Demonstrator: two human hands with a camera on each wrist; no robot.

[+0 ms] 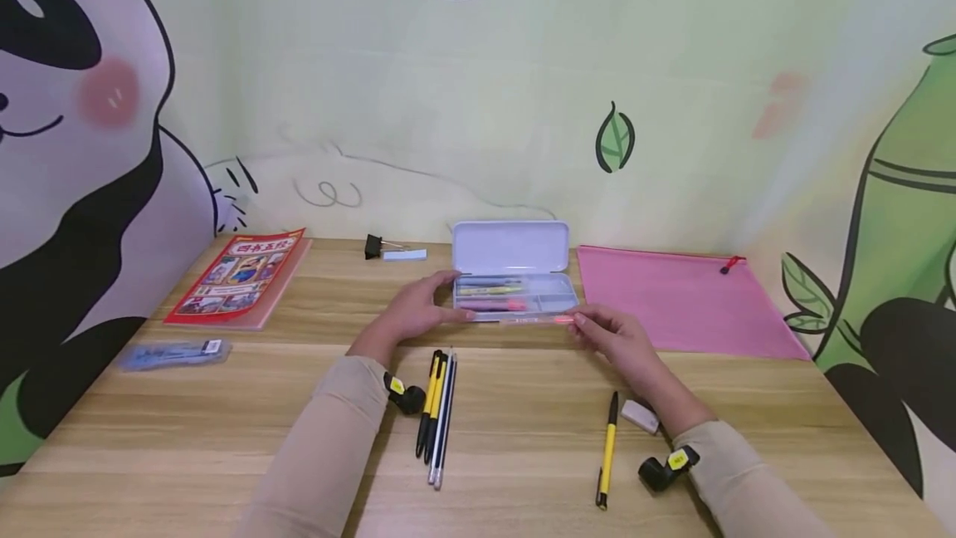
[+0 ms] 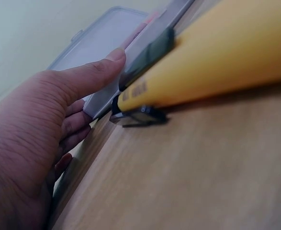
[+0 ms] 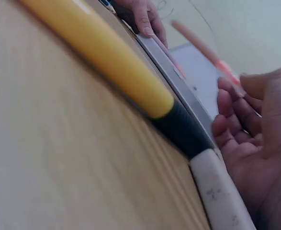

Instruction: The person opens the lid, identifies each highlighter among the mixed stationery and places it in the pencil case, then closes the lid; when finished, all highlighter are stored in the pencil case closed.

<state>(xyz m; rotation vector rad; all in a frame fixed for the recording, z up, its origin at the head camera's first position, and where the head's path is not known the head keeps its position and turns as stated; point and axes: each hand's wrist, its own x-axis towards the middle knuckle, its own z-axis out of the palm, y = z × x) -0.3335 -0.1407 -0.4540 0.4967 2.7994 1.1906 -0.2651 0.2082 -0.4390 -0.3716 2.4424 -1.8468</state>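
Observation:
An open pencil case [image 1: 510,259], pale lilac, stands near the wall with several pens [image 1: 489,292] inside. My left hand [image 1: 409,311] holds its left end, the thumb along the front edge and the fingers around the side. My right hand [image 1: 616,344] pinches a slim clear pen with a pinkish-orange end [image 3: 205,48] between thumb and fingertips. This pen lies level above the front rim of the case in the head view. In the right wrist view it is clearly raised off the case.
Yellow pens and pencils [image 1: 436,418] lie by my left forearm. A yellow pen [image 1: 608,455] and a white eraser [image 1: 640,417] are near my right wrist. Around the back lie a pink pouch [image 1: 672,297], red booklet [image 1: 242,276], binder clip [image 1: 373,246] and blue packet [image 1: 175,354].

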